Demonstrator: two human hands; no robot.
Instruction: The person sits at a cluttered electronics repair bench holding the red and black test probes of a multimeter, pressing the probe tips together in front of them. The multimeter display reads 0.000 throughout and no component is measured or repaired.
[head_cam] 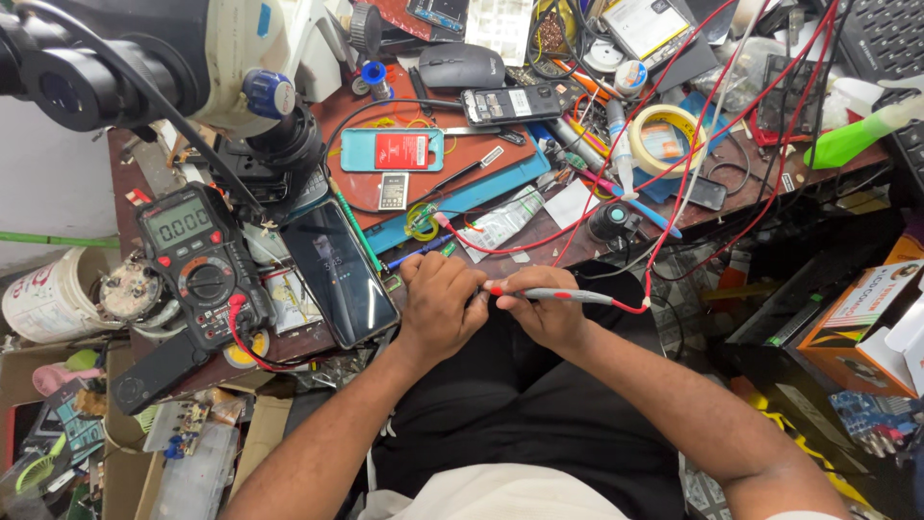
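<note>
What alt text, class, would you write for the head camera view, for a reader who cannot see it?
A person's two hands meet at a cluttered repair bench edge: the right hand holds a red-tipped test probe, the left hand closes beside it. A multimeter and a dark smartphone lie left.

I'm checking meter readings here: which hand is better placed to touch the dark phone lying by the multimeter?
Left, probably. The left hand lies right beside the dark phone, while the right hand grips the red-tipped probe farther away.

Your brown workbench (587, 252) is crowded. On it you have a multimeter (197, 262), a dark smartphone (339, 273), a blue mat (481, 190), a tape roll (664, 138) and a black mouse (462, 65).
</note>
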